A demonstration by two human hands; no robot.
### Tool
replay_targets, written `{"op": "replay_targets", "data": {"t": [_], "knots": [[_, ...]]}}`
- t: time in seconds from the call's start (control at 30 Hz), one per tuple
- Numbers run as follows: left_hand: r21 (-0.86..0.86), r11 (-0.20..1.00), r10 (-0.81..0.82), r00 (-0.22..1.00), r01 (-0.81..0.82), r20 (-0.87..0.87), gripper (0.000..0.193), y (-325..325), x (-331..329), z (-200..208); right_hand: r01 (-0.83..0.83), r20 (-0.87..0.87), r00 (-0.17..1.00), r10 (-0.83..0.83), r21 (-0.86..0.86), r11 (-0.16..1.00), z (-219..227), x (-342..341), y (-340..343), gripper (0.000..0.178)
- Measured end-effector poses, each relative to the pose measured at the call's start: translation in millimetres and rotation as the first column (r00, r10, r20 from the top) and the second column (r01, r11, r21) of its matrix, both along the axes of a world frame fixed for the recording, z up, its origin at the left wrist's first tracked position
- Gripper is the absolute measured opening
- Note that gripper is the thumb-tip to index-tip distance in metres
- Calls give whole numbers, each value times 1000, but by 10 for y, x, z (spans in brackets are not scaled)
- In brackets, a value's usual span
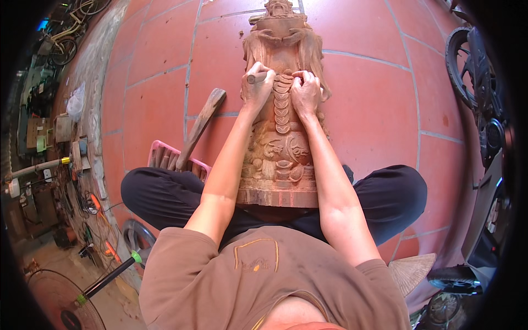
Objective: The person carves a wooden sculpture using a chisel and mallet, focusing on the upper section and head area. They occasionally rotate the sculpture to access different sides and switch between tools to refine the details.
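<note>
A carved reddish-brown wooden statue (283, 110) lies on its back between my crossed legs, its head at the far end and its base against my lap. My left hand (257, 93) is closed round a wooden-handled carving chisel (256, 78), resting on the statue's left side; the handle's butt pokes out to the left and the blade is hidden. Across the overlapping scale-like band, my right hand (306, 94) rests on the statue with its fingers pinched together. Whatever those fingertips may hold is too small or covered to make out.
Left of the statue, a wooden mallet-like club (203, 124) leans on a pink basket (157, 146) of several wooden handles. Tools and cables litter the far left beside a fan (69, 308). A motorbike (487, 110) stands right, and a woven fan-shaped piece (412, 272) lies lower right.
</note>
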State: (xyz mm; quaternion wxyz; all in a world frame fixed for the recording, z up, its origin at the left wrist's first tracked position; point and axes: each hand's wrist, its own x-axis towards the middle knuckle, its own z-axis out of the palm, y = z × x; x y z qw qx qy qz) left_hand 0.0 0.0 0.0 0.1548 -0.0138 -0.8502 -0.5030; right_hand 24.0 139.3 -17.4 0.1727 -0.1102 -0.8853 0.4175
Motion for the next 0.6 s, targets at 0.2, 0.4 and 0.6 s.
{"op": "replay_targets", "data": {"t": [0.2, 0.4, 0.6], "knots": [[-102, 990, 102, 992, -94, 78, 10, 203, -319, 263, 2, -52, 999, -2, 15, 1000, 40, -170, 77, 13], [-103, 995, -19, 991, 6, -131, 8, 161, -84, 26, -2, -27, 1000, 2, -12, 1000, 20, -72, 47, 13], [-70, 994, 84, 995, -80, 50, 12, 225, -264, 247, 41, -85, 995, -48, -73, 996, -38, -29, 7, 15]]}}
